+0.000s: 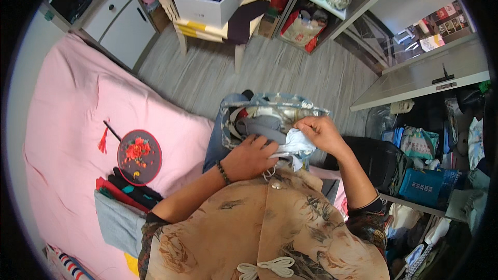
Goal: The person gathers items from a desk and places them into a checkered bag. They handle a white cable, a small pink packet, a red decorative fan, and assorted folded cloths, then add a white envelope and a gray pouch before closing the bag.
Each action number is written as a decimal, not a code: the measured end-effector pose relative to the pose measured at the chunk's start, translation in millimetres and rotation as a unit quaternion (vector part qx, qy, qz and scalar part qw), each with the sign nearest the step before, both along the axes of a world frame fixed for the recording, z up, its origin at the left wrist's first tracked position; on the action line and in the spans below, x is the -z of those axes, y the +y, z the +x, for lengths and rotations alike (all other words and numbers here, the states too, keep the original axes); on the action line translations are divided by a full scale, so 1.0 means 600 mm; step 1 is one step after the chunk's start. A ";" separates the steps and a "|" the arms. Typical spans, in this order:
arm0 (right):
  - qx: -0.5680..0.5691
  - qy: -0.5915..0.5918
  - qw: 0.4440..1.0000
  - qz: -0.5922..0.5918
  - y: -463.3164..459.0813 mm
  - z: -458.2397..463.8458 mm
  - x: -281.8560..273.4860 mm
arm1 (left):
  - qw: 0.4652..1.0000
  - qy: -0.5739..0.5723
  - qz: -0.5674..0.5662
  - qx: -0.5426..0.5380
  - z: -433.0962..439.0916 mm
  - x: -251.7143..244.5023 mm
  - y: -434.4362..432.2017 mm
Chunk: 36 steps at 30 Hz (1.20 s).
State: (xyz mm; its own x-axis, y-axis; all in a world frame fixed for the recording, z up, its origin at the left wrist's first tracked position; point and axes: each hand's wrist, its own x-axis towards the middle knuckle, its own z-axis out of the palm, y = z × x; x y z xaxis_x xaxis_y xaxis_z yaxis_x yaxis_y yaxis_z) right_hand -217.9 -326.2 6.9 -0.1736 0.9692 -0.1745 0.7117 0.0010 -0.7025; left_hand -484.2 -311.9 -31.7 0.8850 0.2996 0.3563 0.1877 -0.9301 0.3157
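Observation:
A patterned blue-and-white fabric bag (pixel 307 103) sits open in front of my lap, over a jeans-clad leg. Inside it lie folded grey cloth pieces (pixel 260 124) and a little red. My right hand (pixel 323 134) pinches a crumpled white cloth (pixel 300 142) at the bag's right side. From the left, my left hand (pixel 249 159), with a beaded bracelet (pixel 223 173) on its wrist, grips the other end of this cloth near the bag's front edge. Its thumb is mostly hidden. Thin white cord hangs below the cloth.
To my left, a pink-covered bed (pixel 78 105) bears a round embroidered fan (pixel 140 157) and folded clothes (pixel 118 214). Ahead, a white box of clothing (pixel 210 7) sits on a chair. An opened cabinet door (pixel 424 79) juts out at right, beside packed shelves and a black bag (pixel 365 159).

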 end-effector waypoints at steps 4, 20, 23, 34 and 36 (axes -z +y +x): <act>-0.093 -0.110 0.972 0.185 0.015 -0.009 0.036 | 0.999 -0.032 0.029 0.000 0.004 -0.004 -0.006; -0.258 -0.133 0.957 0.013 0.026 -0.071 0.131 | 1.000 0.010 0.012 0.006 0.003 0.002 -0.020; -0.231 -0.079 0.970 -0.001 0.011 -0.067 0.115 | 1.000 -0.001 0.004 -0.002 0.002 0.001 -0.020; -0.122 -0.292 0.948 -0.016 0.105 -0.034 0.125 | 0.999 -0.028 0.022 -0.004 0.008 -0.009 -0.008; -0.127 -0.297 0.944 -0.064 0.120 -0.030 0.131 | 1.000 -0.016 0.022 -0.007 0.011 -0.008 -0.009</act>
State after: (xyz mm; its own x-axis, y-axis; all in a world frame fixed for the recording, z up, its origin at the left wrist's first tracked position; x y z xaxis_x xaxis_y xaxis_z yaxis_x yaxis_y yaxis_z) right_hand -236.1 -254.0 -71.6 -0.2336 0.8739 -0.4263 0.9680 0.1678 -0.1865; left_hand -477.5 -317.3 -26.6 0.8689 0.2949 0.3975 0.1905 -0.9405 0.2814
